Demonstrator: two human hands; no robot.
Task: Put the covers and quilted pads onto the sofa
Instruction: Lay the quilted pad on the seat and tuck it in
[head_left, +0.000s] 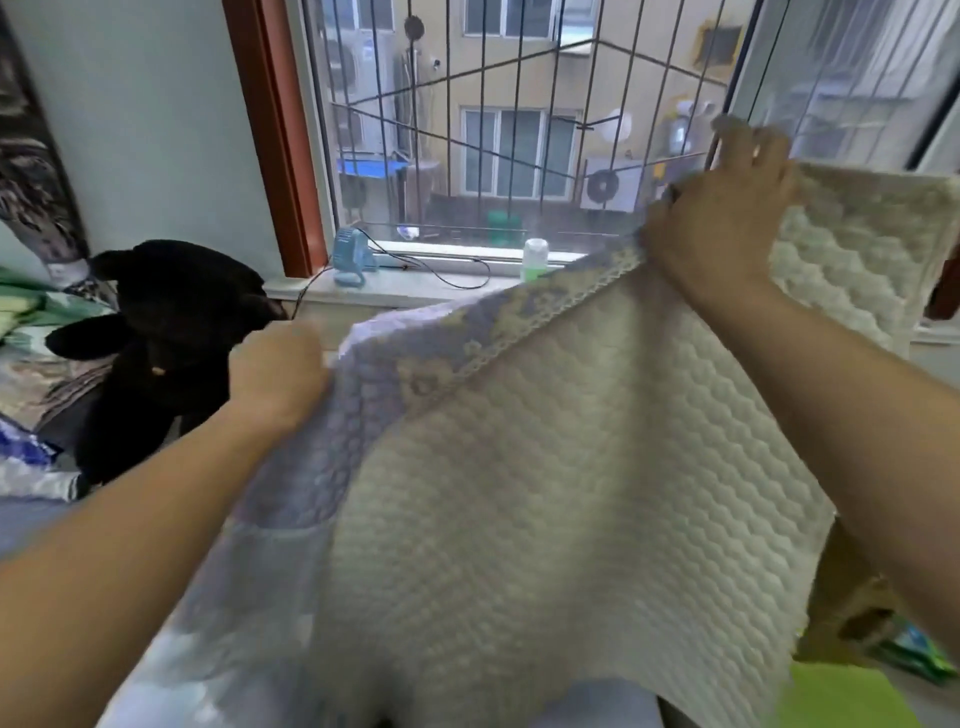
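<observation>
- The quilted pad (545, 467) hangs in the air in front of the person, stretched between both hands at its top edge, with the lower part draping down towards the bottom of the view
- Left hand (280, 374) grips the upper left corner, fingers curled into a bunch of the cloth; right hand (722, 208) grips the top edge higher up and to the right, thumb and fingers pinching the fold
- Judging by how it sags and folds over at the top, the pad is soft and limp, light enough for two hands, with some body from the wadding; it should not be fragile
- The near face is cream with a wavy stitched texture; the turned-over edge shows a lilac and cream patterned side with a lace-like trim, so which face goes up will matter
- The stitched surface looks grippy and not slippery; corners and the trimmed edge seem the best places to hold so it spreads flat
- The sofa itself cannot be made out with certainty; the pad hides most of what lies below
- Behind: a window (519, 130) with metal bars, a sill carrying a small blue fan (350, 257) with its cable and a pale green bottle (536, 258)
- At left a black plush toy (171, 343) sits by rumpled bedding (31, 317)
</observation>
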